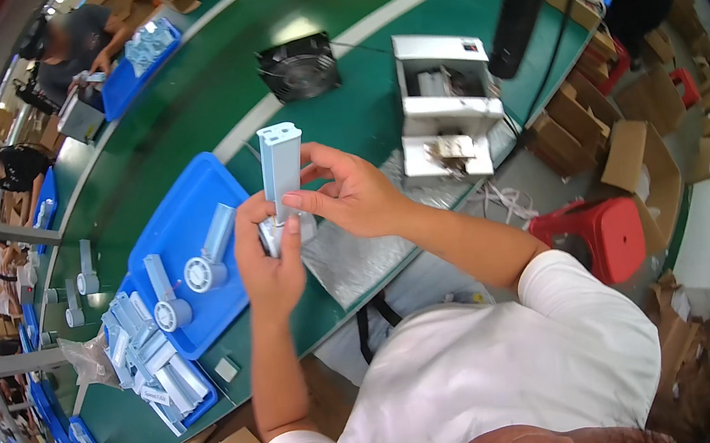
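A light-blue handheld fan [282, 168] is held up in front of me, handle end upward and its round head low between my hands. My left hand [272, 255] is closed around the lower part, by the head. From the right, my right hand [356, 193] pinches the handle with thumb and fingers. Fingers hide much of the head. Just left of my hands lies a blue tray [179, 177] with two similar fans in it, one fan [210, 254] nearer my left hand and another fan [166, 296] farther left.
Light-blue handle shells [153, 356] are heaped in a tray at the left. A black cooling fan [299, 69] and a white machine [447, 106] stand on the green table. A red stool [595, 239] and open cartons [644, 165] are at the right. Other people work at the far left.
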`<state>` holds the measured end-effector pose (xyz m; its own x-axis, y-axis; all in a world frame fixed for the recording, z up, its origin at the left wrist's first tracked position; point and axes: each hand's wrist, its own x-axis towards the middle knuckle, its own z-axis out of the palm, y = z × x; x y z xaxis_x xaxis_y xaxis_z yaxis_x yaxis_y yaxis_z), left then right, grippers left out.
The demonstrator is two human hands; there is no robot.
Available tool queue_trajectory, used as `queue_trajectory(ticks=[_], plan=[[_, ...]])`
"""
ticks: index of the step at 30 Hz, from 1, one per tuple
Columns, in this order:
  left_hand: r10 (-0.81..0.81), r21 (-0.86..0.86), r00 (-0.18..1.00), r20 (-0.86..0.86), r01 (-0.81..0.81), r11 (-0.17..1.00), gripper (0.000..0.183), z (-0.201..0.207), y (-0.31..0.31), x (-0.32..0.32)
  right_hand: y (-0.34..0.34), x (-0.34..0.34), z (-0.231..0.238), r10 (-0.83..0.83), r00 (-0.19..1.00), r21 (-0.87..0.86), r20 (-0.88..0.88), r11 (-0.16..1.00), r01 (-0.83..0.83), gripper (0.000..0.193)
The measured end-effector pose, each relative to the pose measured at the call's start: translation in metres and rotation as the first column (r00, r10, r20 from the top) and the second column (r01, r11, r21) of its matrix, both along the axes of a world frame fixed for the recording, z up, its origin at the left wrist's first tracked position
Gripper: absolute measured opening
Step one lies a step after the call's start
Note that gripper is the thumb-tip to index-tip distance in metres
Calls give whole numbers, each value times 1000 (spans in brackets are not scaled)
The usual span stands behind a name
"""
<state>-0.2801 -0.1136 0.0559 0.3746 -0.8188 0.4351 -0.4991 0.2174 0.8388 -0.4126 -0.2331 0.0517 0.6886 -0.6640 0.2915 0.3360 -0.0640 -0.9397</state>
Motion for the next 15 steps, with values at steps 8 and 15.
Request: queue_trajectory(ticks=[8,15], plan=[[228,-65,971,-74,-233,970,23,-79,-6,-88,-45,-165,42,-702,520,-322,487,409,854,38],[237,-17,970,51,-237,971,20,-91,-12,-98,-116,-131,133,-659,649,-431,381,495,755,42]])
